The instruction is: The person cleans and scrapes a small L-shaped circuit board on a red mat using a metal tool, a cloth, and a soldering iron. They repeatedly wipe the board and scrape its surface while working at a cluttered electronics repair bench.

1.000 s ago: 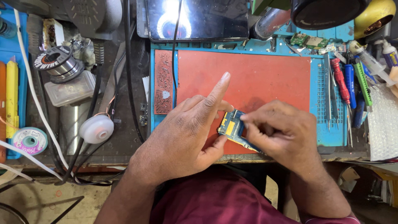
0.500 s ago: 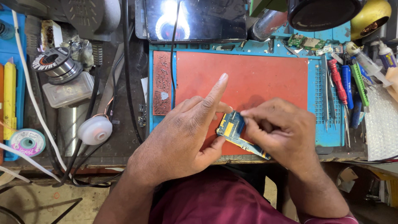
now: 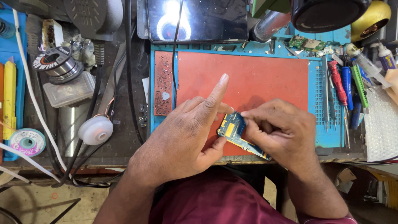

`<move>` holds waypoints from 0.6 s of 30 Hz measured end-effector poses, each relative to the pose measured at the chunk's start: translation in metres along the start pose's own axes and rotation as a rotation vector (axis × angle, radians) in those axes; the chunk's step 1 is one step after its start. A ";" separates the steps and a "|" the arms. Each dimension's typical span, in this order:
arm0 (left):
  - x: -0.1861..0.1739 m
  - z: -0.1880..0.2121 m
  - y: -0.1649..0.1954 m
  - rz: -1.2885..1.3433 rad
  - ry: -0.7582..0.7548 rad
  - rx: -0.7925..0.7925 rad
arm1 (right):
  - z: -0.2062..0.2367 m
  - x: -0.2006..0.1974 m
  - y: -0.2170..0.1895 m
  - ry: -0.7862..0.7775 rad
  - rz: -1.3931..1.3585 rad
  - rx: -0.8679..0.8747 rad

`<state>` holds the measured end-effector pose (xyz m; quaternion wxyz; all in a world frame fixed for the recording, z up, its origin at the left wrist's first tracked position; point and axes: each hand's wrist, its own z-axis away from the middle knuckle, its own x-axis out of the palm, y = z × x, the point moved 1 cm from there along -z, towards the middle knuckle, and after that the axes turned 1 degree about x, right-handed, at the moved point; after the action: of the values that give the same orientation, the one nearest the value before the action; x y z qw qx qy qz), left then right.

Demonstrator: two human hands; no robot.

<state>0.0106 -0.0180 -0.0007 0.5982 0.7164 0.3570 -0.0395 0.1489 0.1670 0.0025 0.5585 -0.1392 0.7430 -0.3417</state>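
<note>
A small blue circuit board with a yellow patch is held between both hands over the near edge of a red work mat. My left hand grips the board's left side with thumb and fingers, index finger pointing straight out over the mat. My right hand pinches the board's upper right edge with its fingertips, and the board's lower end sticks out under that hand.
A dark tablet lies beyond the mat. Screwdrivers and tweezers lie on the blue tray at right. Solder spools, a white round reel, a tape roll and black cables crowd the left.
The hands and board have stayed in nearly the same place; the right fingertips have shifted slightly along the board's top edge.
</note>
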 end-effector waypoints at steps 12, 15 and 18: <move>0.000 0.000 -0.001 0.006 -0.001 -0.001 | 0.001 0.002 0.001 0.006 0.018 -0.025; 0.000 0.001 -0.001 0.014 0.006 0.013 | 0.001 0.002 0.001 0.013 0.032 -0.027; 0.000 0.001 -0.001 -0.008 0.012 0.026 | 0.002 0.002 0.001 -0.011 0.023 -0.011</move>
<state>0.0105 -0.0186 -0.0019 0.5866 0.7227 0.3631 -0.0421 0.1500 0.1655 0.0003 0.5656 -0.1355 0.7435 -0.3302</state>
